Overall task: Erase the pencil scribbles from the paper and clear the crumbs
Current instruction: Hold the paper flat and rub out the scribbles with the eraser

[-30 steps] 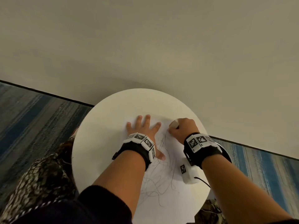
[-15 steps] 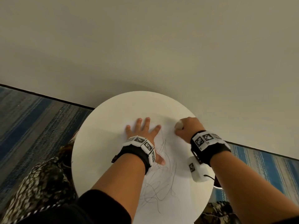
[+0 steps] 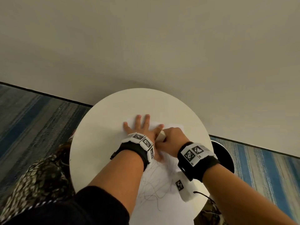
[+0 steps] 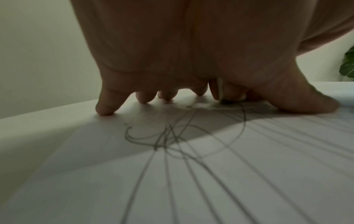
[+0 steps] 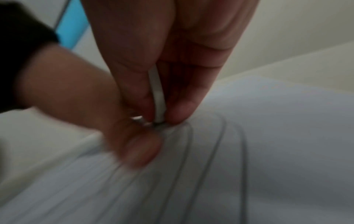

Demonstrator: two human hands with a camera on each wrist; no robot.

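A white sheet of paper (image 3: 164,189) with grey pencil scribbles (image 3: 154,190) lies on a round white table (image 3: 100,143). My left hand (image 3: 142,129) lies flat on the paper's far part, fingers spread and straight, pressing it down. My right hand (image 3: 168,138) pinches a white eraser (image 3: 160,136) and holds its tip on the paper just beside my left thumb. In the right wrist view the eraser (image 5: 158,97) sits between thumb and fingers, touching the scribble lines (image 5: 220,151). The left wrist view shows scribbles (image 4: 172,136) under the palm and small crumbs (image 4: 188,106) near the fingertips.
The table stands against a plain beige wall (image 3: 162,46). Blue striped carpet (image 3: 32,127) lies on both sides. A dark round object (image 3: 225,158) sits at the table's right edge. Patterned fabric (image 3: 37,179) shows at lower left, a green plant leaf (image 4: 347,63) far right.
My right hand has moved left and nearer with the eraser, from the paper's far right corner to right beside my left hand. The left hand stays flat on the paper.
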